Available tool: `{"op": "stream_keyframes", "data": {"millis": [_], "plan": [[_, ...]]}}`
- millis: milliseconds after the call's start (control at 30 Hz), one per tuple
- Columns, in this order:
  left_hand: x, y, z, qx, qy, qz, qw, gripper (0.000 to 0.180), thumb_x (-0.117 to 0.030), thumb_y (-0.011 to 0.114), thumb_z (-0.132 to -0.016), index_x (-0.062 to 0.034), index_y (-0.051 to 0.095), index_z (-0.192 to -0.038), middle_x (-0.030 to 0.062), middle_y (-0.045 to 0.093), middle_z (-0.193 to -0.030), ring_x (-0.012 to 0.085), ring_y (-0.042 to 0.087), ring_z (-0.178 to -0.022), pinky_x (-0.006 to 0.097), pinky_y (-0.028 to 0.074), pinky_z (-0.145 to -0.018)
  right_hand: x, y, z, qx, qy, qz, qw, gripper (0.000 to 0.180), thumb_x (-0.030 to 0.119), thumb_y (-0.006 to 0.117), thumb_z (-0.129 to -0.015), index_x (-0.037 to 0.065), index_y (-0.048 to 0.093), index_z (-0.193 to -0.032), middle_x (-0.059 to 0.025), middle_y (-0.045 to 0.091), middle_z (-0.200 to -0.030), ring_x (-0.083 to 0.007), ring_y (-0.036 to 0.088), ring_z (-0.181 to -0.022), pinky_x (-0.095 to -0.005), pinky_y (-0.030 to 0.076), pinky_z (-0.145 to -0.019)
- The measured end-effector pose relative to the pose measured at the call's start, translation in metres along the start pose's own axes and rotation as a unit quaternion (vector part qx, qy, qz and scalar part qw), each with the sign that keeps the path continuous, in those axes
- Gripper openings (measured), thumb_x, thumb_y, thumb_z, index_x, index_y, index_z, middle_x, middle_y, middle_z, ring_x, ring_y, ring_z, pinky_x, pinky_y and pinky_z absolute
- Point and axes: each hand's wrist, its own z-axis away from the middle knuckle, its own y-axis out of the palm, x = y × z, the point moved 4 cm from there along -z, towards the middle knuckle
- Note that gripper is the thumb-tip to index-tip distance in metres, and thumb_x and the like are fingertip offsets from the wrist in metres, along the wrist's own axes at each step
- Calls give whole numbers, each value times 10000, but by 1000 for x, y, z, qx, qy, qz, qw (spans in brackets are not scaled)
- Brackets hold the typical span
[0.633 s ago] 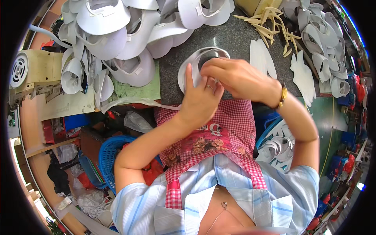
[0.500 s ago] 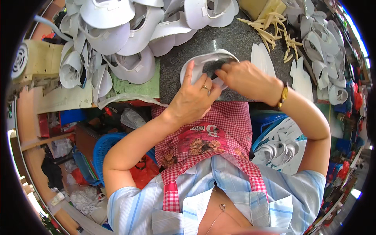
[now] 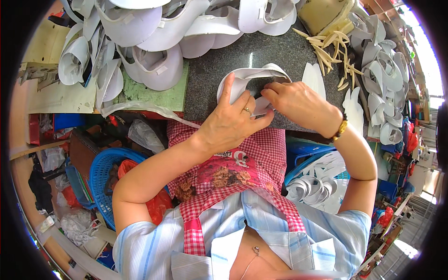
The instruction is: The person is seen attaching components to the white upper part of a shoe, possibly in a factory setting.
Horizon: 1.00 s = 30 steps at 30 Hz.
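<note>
A white shoe upper (image 3: pixel 240 84), curved round an oval opening, is held over the dark stone worktop (image 3: pixel 212 70) in front of me. My left hand (image 3: pixel 231 107) is closed on its near left side, index finger stretched along the outside, thumb and other fingers bent at the near edge. At the right side of the opening, my right hand (image 3: pixel 301 100) pinches the upper's edge with its fingertips curled inward. What lies right under those fingertips is hidden. A flat white pointed piece (image 3: pixel 313 79) lies just beyond the right hand.
Many white uppers (image 3: pixel 158 70) are heaped at the far left, and more (image 3: pixel 385 70) on the right. Thin tan strips (image 3: pixel 333 49) lie by a cream block (image 3: pixel 324 16). Blue baskets (image 3: pixel 105 172) stand below the worktop; a long white strip (image 3: pixel 135 108) hangs along its edge.
The view has shifted, so the surroundings sit differently in the picture. Both hands keep hold of the upper, with the right fingertips slightly changed at its edge.
</note>
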Motion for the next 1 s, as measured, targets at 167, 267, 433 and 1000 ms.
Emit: {"op": "stream_keyframes", "data": {"millis": [167,267,433,1000], "plan": [[-9,6,-5,24,-14,-43,999,371,-172,559,-806,-106,632,-1164,143,581,-1007,274,557,-1104,713,194,-1070,-12,11,8,-72,168,-104,978,166,87,665,-737,12,602,-872,-141,636,-862,-337,641,-778,-420,526,-648],[-13,9,-5,34,-29,-81,996,378,-172,544,-813,-54,630,-1162,150,579,-1031,283,545,-1141,716,184,-1071,1,5,10,-186,106,-134,968,191,37,656,-728,13,627,-915,-138,631,-852,-334,633,-809,-425,525,-700],[-21,7,-6,69,-42,-133,988,383,-178,540,-819,-46,634,-1166,160,575,-1091,285,521,-1200,694,179,-1090,-7,23,21,-192,162,-184,950,209,-17,619,-733,12,674,-933,-141,659,-890,-348,639,-826,-413,529,-720],[-12,13,-7,-36,-74,-88,993,309,-146,547,-811,7,650,-1059,132,660,-979,222,628,-1068,586,208,-1140,15,46,36,-248,103,-53,962,407,-4,629,-656,7,640,-1063,-118,609,-1032,-271,606,-937,-362,534,-786]]}}
